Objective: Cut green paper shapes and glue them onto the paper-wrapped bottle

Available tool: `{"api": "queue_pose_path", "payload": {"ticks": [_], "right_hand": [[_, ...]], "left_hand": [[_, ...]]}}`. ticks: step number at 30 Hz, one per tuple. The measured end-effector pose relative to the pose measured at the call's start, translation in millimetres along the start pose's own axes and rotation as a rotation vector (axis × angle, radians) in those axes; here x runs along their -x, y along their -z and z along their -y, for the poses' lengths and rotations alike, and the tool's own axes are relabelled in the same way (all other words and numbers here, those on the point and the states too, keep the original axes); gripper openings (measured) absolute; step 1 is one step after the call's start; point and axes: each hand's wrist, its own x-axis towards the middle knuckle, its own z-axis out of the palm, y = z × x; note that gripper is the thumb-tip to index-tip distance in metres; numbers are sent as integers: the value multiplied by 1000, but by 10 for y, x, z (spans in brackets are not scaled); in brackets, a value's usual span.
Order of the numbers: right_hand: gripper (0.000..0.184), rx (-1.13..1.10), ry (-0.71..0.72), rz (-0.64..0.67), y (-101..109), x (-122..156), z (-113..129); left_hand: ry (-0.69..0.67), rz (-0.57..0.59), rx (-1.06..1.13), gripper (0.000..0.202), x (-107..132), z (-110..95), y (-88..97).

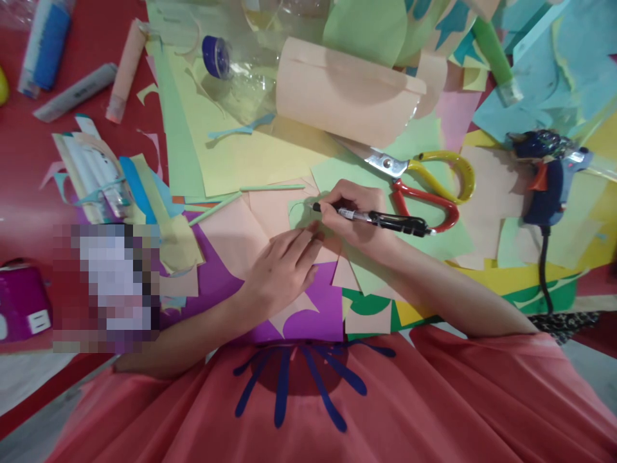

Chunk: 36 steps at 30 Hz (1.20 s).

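My right hand [357, 215] grips a black pen [393, 222], its tip on a small light green piece of paper [297, 211]. A thin curved line shows on that piece. My left hand [284, 263] lies with fingers stretched out over the papers, its fingertips at the lower edge of the green piece. Just beyond my right hand rest scissors [393, 164] with one yellow and one red handle. Behind them lies a clear plastic bottle [248, 83] with a purple cap, wrapped in peach paper [347, 87].
A blue glue gun [554, 186] with a black cord lies at the right. Several markers [91, 173] and a grey pen [77, 90] are at the left. Coloured sheets and scraps, such as purple paper [318, 315], cover much of the red table [29, 173]. A purple box [24, 302] stands at far left.
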Motion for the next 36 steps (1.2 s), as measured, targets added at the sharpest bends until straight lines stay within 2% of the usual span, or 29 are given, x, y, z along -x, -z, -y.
{"api": "queue_pose_path", "payload": {"ticks": [6, 19, 30, 36], "right_hand": [[18, 5, -44, 13, 53, 10, 29], [20, -5, -32, 58, 78, -16, 26], [19, 21, -16, 84, 104, -30, 47], [22, 27, -28, 57, 110, -27, 11]], "left_hand": [[-3, -45, -2, 31, -7, 1, 0], [19, 15, 25, 37, 13, 5, -11], [0, -41, 0, 33, 1, 6, 2], [15, 25, 38, 36, 10, 7, -11]]}}
